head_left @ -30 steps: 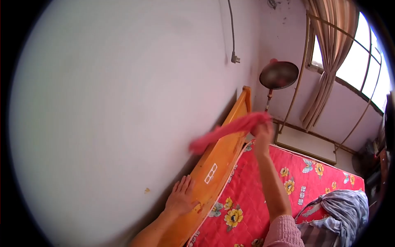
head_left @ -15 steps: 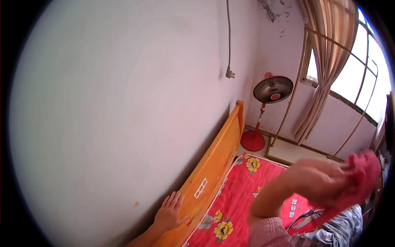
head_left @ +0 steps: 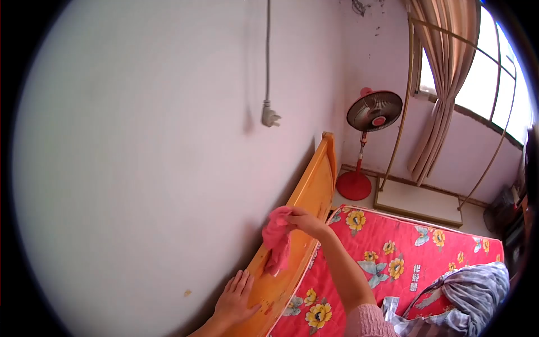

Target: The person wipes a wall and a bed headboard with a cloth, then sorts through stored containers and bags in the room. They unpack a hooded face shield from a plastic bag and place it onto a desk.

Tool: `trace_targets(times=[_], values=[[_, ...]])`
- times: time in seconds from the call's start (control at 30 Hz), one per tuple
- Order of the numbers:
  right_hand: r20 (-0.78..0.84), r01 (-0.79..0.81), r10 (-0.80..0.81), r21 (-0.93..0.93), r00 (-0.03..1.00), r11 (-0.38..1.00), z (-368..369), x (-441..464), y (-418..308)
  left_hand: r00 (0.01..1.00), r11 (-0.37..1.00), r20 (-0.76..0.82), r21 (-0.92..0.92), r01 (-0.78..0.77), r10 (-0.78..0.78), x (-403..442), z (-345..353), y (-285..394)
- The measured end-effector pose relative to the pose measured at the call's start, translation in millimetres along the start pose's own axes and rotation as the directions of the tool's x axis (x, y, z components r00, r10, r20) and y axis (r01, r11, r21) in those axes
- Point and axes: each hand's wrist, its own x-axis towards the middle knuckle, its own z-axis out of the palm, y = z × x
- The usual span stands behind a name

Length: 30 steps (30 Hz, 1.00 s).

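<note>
My right hand (head_left: 305, 221) grips a pink cloth (head_left: 277, 236), which drapes over the top edge of the wooden headboard (head_left: 314, 191) and hangs down its front. My left hand (head_left: 236, 297) lies on the headboard's top edge, nearer to me, fingers stretched out and holding nothing. Below and to the right of the headboard is a red mattress (head_left: 353, 281) printed with yellow flowers. A bundle of grey-blue striped fabric (head_left: 477, 292) lies on the mattress at the lower right.
A plug on a cord (head_left: 269, 115) hangs down the wall. Beyond the headboard stands a red fan-shaped heater (head_left: 374, 112). A metal frame (head_left: 418, 205) stands on the floor by the curtain (head_left: 441, 106) and window.
My right hand has swung left with the pink cloth, from over the mattress to the headboard. My left hand stays on the headboard's edge. The view has shifted slightly.
</note>
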Motion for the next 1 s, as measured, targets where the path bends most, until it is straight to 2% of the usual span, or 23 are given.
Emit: trace_targets(times=[0.03,0.1,0.13,0.17,0.2,0.23,0.27,0.3,0.37,0.4,0.43,0.47,0.5,0.53,0.57,0.6,0.63,0.67,0.73,0.8,0.9,0.97,1.0], values=[[-0.103,0.001,0.019,0.188,0.995,0.982,7,-10,8,1.000,1.000,0.001,0.008,0.001,-0.001,0,0,1],[-0.494,0.271,-0.032,0.420,0.869,0.866,7,-28,8,1.000,1.000,-0.010,0.019,-0.004,0.004,2,-1,6],[-0.708,0.482,-0.096,0.368,0.700,0.795,9,-43,-9,1.000,1.000,-0.014,0.029,-0.006,0.006,2,-2,8],[-0.896,0.709,-0.203,0.158,0.396,0.687,18,-66,-38,1.000,0.999,-0.016,0.041,0.000,0.001,0,-3,8],[-0.906,0.755,-0.384,-0.123,0.180,0.644,19,-95,-74,0.999,0.998,-0.047,0.056,-0.004,0.006,-1,0,8],[-0.809,0.709,-0.541,-0.519,-0.229,0.477,20,-113,-110,0.996,1.000,-0.086,0.028,0.001,0.002,-5,1,9],[-0.733,0.756,-0.552,-0.603,-0.397,0.256,24,-136,-148,0.990,1.000,-0.139,0.007,-0.001,0.002,-4,0,9],[-0.595,0.635,-0.538,-0.760,-0.597,0.135,22,-151,-185,0.981,1.000,-0.194,-0.008,-0.012,0.010,-3,0,9],[-0.388,0.320,-0.563,-0.922,-0.730,0.220,16,-134,-231,0.967,0.999,-0.253,-0.044,0.002,-0.014,-5,-1,9],[-0.336,0.140,-0.679,-0.934,-0.652,0.328,7,-101,-236,0.959,0.998,-0.281,-0.063,0.007,-0.024,-7,-1,10],[-0.333,-0.097,-0.859,-0.912,-0.389,0.398,0,-55,-225,0.944,0.997,-0.327,-0.081,0.010,-0.036,-7,1,9],[-0.352,-0.304,-0.900,-0.913,0.256,0.271,3,-9,-198,0.929,0.995,-0.368,-0.101,0.011,-0.048,-8,2,8],[-0.222,-0.165,-0.566,-0.975,0.794,0.151,32,9,-169,0.911,0.993,-0.408,-0.119,0.010,-0.058,-12,5,6],[-0.030,0.075,-0.345,-0.954,0.938,0.289,71,-4,-141,0.855,0.954,-0.459,-0.274,0.120,-0.240,-19,12,0],[0.159,0.288,-0.274,-0.795,0.948,0.534,108,-34,-120,0.765,0.872,-0.483,-0.447,0.201,-0.425,-21,25,0],[0.361,0.478,-0.317,-0.586,0.877,0.655,129,-68,-105,0.650,0.743,-0.459,-0.619,0.254,-0.605,-22,36,7],[0.470,0.358,-0.179,-0.325,0.864,0.875,154,-97,-77,0.697,0.622,-0.371,-0.771,0.137,-0.614,-30,36,17],[0.456,0.189,0.102,-0.549,0.884,0.814,169,-132,-71,0.752,0.460,-0.281,-0.887,0.033,-0.597,-39,32,32],[0.382,0.041,0.155,-0.458,0.911,0.888,196,-175,-30,0.855,0.035,-0.119,-0.992,-0.118,-0.506,-58,21,74],[0.208,-0.063,0.111,-0.224,0.972,0.972,219,-206,9,0.939,-0.423,-0.022,-0.889,-0.175,-0.344,-77,10,113],[-0.029,-0.082,0.084,0.047,0.996,0.995,244,-240,38,0.947,-0.442,0.070,-0.893,-0.081,-0.314,-114,15,127],[-0.090,-0.058,0.065,0.085,0.994,0.995,258,-263,46,0.908,-0.202,0.084,-0.979,0.000,-0.410,-147,-5,147],[-0.082,-0.038,0.042,0.054,0.996,0.998,265,-275,49,0.883,-0.314,0.166,-0.949,0.022,-0.439,-169,18,139]])
